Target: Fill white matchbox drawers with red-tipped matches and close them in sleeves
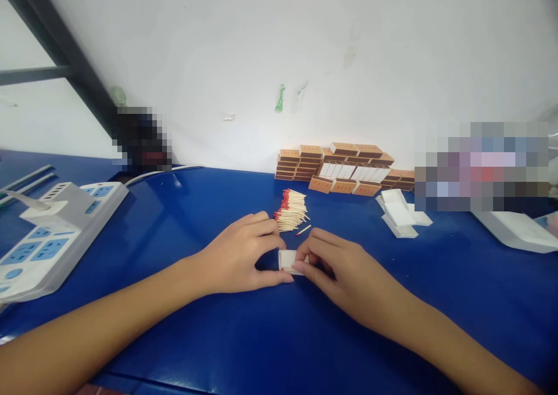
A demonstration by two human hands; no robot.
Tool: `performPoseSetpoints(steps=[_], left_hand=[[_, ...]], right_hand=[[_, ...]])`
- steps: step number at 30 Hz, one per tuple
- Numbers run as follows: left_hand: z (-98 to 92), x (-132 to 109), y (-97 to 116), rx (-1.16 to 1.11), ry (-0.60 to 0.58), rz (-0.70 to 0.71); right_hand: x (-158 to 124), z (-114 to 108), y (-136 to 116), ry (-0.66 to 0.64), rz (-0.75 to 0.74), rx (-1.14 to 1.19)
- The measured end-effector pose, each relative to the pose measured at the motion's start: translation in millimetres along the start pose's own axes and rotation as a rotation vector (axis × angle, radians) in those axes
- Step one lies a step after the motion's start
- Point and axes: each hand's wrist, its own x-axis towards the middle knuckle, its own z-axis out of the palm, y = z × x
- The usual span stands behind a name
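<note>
A small white matchbox tray lies on the blue table between my hands. My left hand grips it by the left end, index finger on the far side and thumb on the near side. Along the tray's near wall lies a match, its red head pointing left. My right hand is closed in a pinch over the tray's right part, fingertips on the match's stick; they hide the tray's right end. Just beyond the tray is a pile of red-headed matches, with one loose match beside it.
Brown matchboxes are stacked against the white wall, with white trays among them. Several empty white trays lie loosely heaped to the right. White power strips with a plugged-in cable stand at the left. Blurred patches cover both back corners.
</note>
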Motion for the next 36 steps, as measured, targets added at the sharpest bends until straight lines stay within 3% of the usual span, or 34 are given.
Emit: performPoseSetpoints(steps=[6, 11, 18, 23, 27, 31, 36], left_hand=[[2.2, 0, -2, -0.001, -0.003, 0.028], [-0.7, 0, -1, 0.010, -0.037, 0.003], [-2.7, 0, 2, 0.049, -0.042, -0.038], [-3.9, 0, 0, 0.049, -0.015, -0.034], [-7.5, -2, -2, 0.030, -0.065, -0.014], [-10.7, -3, -2, 0.020, -0.106, -0.018], [-13.9, -4, -4, 0.059, -0.117, -0.019]], right_hand=[[11, -3, 29, 0.140, -0.013, -0.101], [21, -6, 51, 0.053, 0.050, -0.158], [11, -8, 22, 0.046, 0.095, -0.058], [12, -4, -1, -0.026, 0.035, -0.042], [30, 2, 6, 0.051, 0.005, -0.082], [49, 11, 16, 0.022, -0.021, -0.135], [50, 15, 20, 0.016, 0.014, -0.171]])
